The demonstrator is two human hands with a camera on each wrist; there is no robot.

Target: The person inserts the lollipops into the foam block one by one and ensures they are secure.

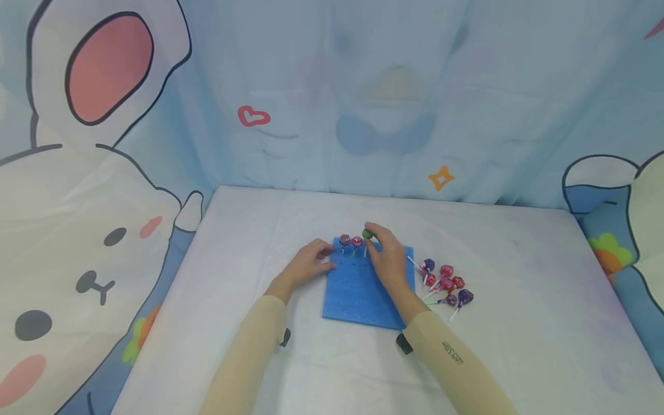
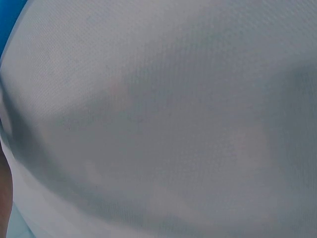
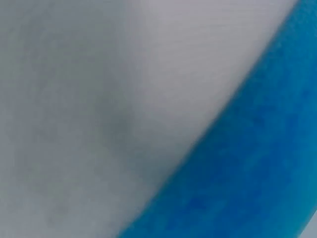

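Note:
In the head view a blue foam board [image 1: 358, 294] lies on the white-covered table. Two lollipops in reddish wrappers, one on the left [image 1: 344, 240] and one beside it [image 1: 357, 241], stand upright along its far edge. My right hand [image 1: 390, 260] pinches a green lollipop [image 1: 367, 234] just right of them, its white stick pointing down at the board; whether the tip is in the foam I cannot tell. At the board's upper left edge rests my left hand [image 1: 307, 264], thumb and fingers apart. Neither wrist view shows the lollipops.
Several wrapped lollipops [image 1: 446, 283] lie in a loose pile right of the board, sticks pointing various ways. Small dark holes show in the board below the standing pair. White cloth [image 1: 519, 323] covers the table, and a printed curtain [image 1: 321, 155] hangs behind it.

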